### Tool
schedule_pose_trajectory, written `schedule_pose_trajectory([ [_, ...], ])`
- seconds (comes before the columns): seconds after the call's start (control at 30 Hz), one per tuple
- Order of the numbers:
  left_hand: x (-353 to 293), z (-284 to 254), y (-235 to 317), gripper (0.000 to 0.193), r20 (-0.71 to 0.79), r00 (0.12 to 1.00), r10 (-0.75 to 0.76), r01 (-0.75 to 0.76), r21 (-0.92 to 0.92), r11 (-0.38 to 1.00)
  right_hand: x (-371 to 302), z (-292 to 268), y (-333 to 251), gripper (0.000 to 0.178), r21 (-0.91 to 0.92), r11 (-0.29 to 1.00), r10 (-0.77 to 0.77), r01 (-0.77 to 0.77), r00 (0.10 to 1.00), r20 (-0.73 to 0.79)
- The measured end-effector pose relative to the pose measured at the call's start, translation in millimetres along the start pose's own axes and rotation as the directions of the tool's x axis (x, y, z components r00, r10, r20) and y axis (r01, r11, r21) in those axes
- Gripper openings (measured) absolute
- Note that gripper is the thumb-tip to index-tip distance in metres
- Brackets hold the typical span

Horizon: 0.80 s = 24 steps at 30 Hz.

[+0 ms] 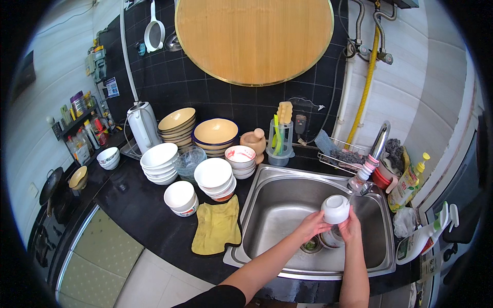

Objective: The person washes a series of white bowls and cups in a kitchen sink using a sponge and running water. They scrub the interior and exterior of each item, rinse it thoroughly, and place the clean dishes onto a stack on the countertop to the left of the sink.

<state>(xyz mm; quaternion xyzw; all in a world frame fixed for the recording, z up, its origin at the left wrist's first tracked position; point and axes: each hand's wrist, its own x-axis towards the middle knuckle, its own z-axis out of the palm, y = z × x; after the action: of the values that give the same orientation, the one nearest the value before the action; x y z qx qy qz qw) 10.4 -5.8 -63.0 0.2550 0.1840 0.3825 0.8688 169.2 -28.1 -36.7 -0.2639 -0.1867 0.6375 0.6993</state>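
Observation:
Over the steel sink [272, 197] I hold a small white bowl [336, 207], its base tilted up toward me. The fingers of my left hand [315, 226] grip its left side. My right hand [351, 226] closes on its right side, just under the faucet [377, 149]. Water seems to run from the pale spout onto the bowl's right edge. Below my hands another bowl [334, 237] sits in the sink, partly hidden by them. Beside it the drain [310, 245] shows some green scraps.
Left of the sink lies a yellow cloth [218, 224], with stacks of white bowls [213, 174] behind it. A dish soap bottle [408, 185] and a spray bottle [423, 236] line the sink's right side. A wire rack [341, 154] with scrubbers stands behind the sink.

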Motion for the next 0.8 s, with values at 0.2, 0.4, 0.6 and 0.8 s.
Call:
schedule_pose_trajectory([
  [0.2, -3.7, 8.0, -6.5, 0.068, -0.209, 0.97, 0.12, 0.001, 0.504, 0.864, -0.3, 3.7, 6.0, 0.019, -0.35, 0.928, -0.138, 0.13, 0.99, 0.002],
  [0.4, -13.2, 25.8, 2.6, 0.079, -0.249, 0.945, 0.212, -0.048, 0.536, 0.843, -7.5, 5.3, 18.1, 0.015, -0.864, 0.39, -0.14, 0.318, 0.948, 0.286],
  [0.6, -4.8, 5.5, -7.2, 0.047, -0.429, 0.882, 0.195, -0.007, 0.402, 0.915, -30.7, 39.9, 8.7, 0.024, -0.776, -0.521, 0.236, 0.356, 0.934, 0.27],
  [0.8, 28.7, -38.1, -35.1, 0.037, -0.309, 0.835, 0.456, -0.158, 0.66, 0.735, -22.1, 18.1, 31.4, 0.052, -0.558, -0.735, 0.025, 0.386, 0.837, 0.546],
])
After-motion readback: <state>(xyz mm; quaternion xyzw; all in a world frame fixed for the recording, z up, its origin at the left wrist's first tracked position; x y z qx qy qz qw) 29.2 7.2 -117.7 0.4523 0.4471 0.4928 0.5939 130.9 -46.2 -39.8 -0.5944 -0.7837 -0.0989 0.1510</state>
